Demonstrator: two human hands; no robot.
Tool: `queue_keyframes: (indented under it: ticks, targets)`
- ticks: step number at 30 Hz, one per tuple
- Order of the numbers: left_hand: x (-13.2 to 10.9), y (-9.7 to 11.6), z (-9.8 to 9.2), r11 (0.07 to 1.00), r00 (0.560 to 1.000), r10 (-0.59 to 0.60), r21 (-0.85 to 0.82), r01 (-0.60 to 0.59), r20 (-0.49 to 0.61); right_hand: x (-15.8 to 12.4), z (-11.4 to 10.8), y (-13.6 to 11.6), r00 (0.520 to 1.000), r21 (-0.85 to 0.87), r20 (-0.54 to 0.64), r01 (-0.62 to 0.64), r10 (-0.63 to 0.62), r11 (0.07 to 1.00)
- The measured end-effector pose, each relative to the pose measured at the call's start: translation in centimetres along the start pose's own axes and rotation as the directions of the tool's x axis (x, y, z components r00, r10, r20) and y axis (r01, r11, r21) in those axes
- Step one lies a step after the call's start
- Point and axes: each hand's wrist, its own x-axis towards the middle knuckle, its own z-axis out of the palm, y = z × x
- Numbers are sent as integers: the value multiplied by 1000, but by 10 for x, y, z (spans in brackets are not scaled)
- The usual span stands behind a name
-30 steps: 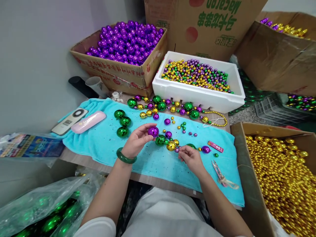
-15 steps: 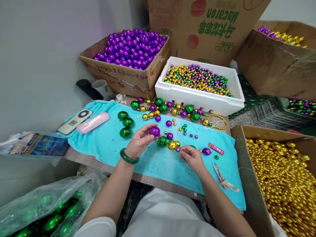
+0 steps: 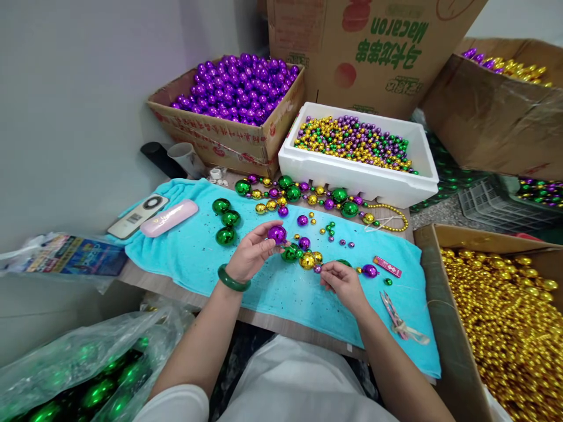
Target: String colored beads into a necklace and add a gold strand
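My left hand [image 3: 251, 252], with a green bangle [image 3: 233, 280] at the wrist, is closed on a large purple bead [image 3: 277, 235]. Fingers of my right hand [image 3: 343, 282] pinch a string of beads beside a small purple bead [image 3: 317, 269]. Between the hands lie a large green bead [image 3: 290, 253] and a gold bead [image 3: 307, 261] of that string. Past my right hand shows another purple bead [image 3: 370, 271]. Under everything is a turquoise towel [image 3: 281, 305]. Loose green beads [image 3: 226, 236] lie left of my hands, and small beads [image 3: 329, 226] lie beyond them.
A finished-looking bead string [image 3: 312, 199] lies along the towel's far edge. Behind stand a white foam box [image 3: 352, 170] and a carton of purple balls [image 3: 220, 138]. Scissors-like snips [image 3: 398, 319] lie at right, near a carton of gold beads [image 3: 505, 328]. A phone-like device [image 3: 138, 217] and pink case [image 3: 169, 218] lie left.
The whole view has shifted slightly, moving everything a little to the right. Both hands keep nearly the same pose, with the purple bead still in my left hand.
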Motion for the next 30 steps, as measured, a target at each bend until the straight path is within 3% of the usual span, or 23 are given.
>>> queue_keyframes:
  ticks: [9, 15, 26, 30]
  targets:
    - [-1, -1, -1, 1000, 1000, 1, 18, -1, -28, -1, 0, -3, 1000, -10, -3, -7, 7, 1000]
    - [1, -7, 0, 988, 999, -28, 154, 30, -17, -2, 4, -8, 1000, -7, 0, 3, -3, 1000]
    - [6, -14, -5, 996, 991, -65, 47, 70, -115, 7, 5, -7, 997, -48, -63, 37, -40, 998]
    - [9, -18, -8, 996, 979, -53, 62, 67, -199, 14, 2, -5, 994, -104, -73, 69, -77, 992]
